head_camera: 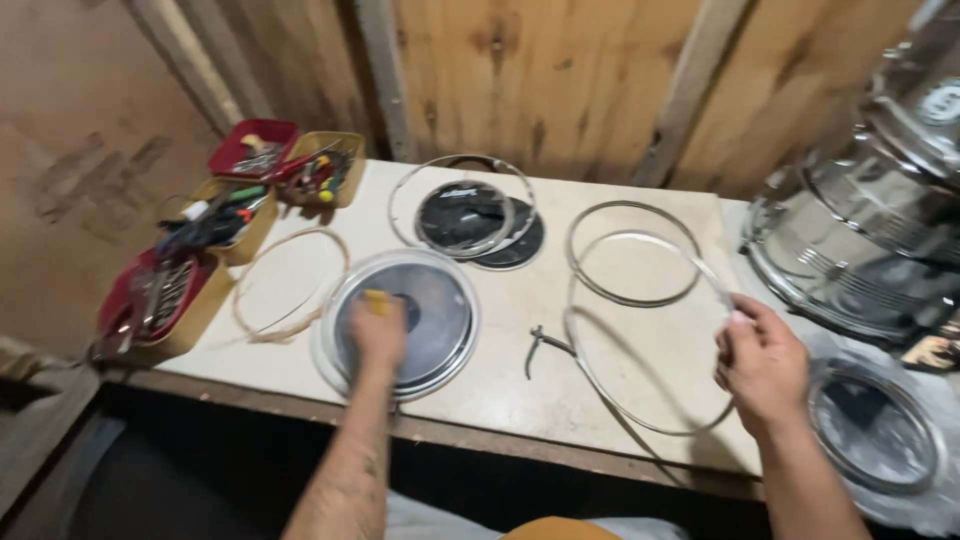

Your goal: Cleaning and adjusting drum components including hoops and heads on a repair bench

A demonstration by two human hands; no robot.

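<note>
My left hand (pixel 378 335) presses a small yellow thing (pixel 375 300), maybe a cloth or sponge, onto a round drum head with a dark centre (pixel 440 320) lying flat on the pale tabletop (pixel 520 300). My right hand (pixel 762 365) grips the right side of a thin metal hoop (pixel 600 375), which is tilted up off the table. Another metal hoop (pixel 632 252) lies flat behind it. Pliers (pixel 540 345) lie between the drum head and the held hoop.
A wooden hoop (pixel 290 283) lies at left. A black drum head with a metal hoop (pixel 465 215) sits at the back. Red and tan trays of tools (pixel 215 245) line the left edge. A chrome drum shell (pixel 860 240) and another head (pixel 875 425) are at right. Plank wall behind.
</note>
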